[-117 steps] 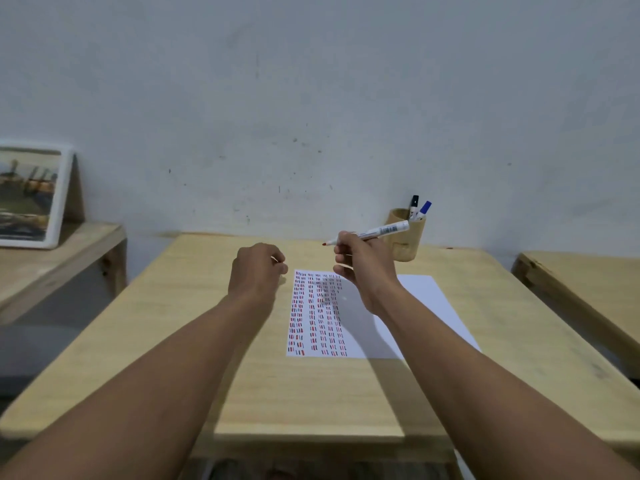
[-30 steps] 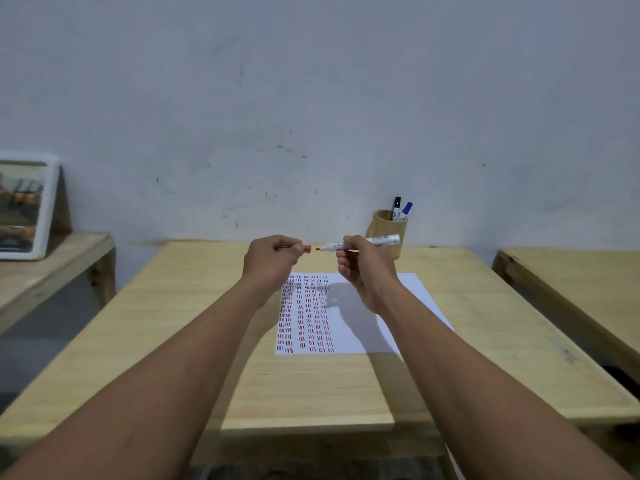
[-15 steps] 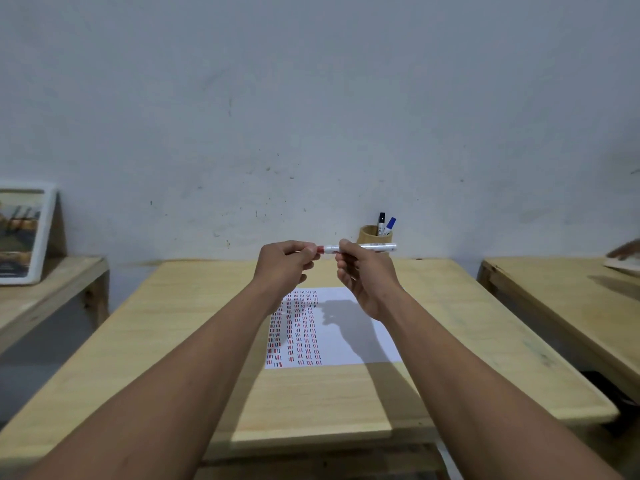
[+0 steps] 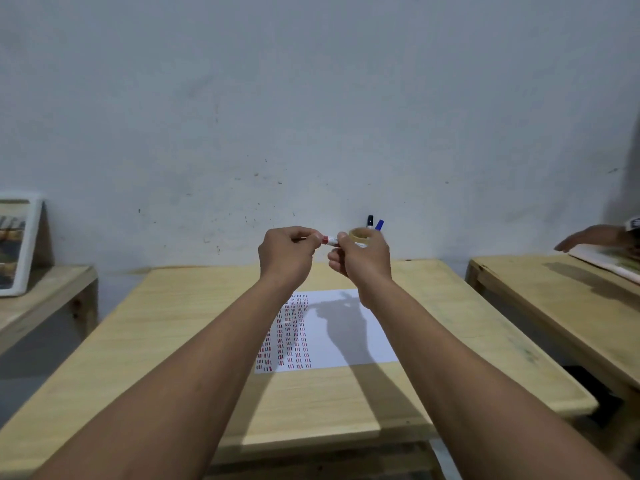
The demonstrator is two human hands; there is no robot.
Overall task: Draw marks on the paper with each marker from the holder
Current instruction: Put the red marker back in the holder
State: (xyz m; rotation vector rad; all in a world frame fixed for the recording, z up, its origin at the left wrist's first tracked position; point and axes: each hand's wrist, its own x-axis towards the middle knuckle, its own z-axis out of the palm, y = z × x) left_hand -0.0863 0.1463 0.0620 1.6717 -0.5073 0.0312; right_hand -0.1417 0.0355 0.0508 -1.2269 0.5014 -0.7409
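Pale wood, light grain: the desk (image 4: 173, 341) fills the near field, its front edge closest to the camera. Two bare forearms reach out over it from the bottom corners.

White paper (image 4: 346, 344) lies flat mid-desk. Left part covered in columns of short red and dark dashes; right part blank, with the shadow of the hands across it.

Above the paper, both hands raised clear of the desk, close together. Left hand (image 4: 285, 254): fingers curled in, thumb and fingertips pinched on the red cap (image 4: 325, 240) end of the marker. Right hand (image 4: 362, 263): fingers folded round the white barrel of the red marker (image 4: 331, 241), which runs level between the two hands. Only a short piece of barrel shows in the gap. Whether the cap is fully seated cannot be told.

Behind the right hand, partly hidden by it, a round wooden holder (image 4: 360, 234) at the back of the desk. A black marker (image 4: 370, 221) and a blue marker (image 4: 379, 224) stand in it, caps up.

Far left: a framed picture (image 4: 14, 244) leaning on a side shelf (image 4: 45, 289). Far right: a second desk (image 4: 554, 299), another person's hand (image 4: 592, 237) reaching over it. Grey-white scuffed wall (image 4: 311, 98) behind.
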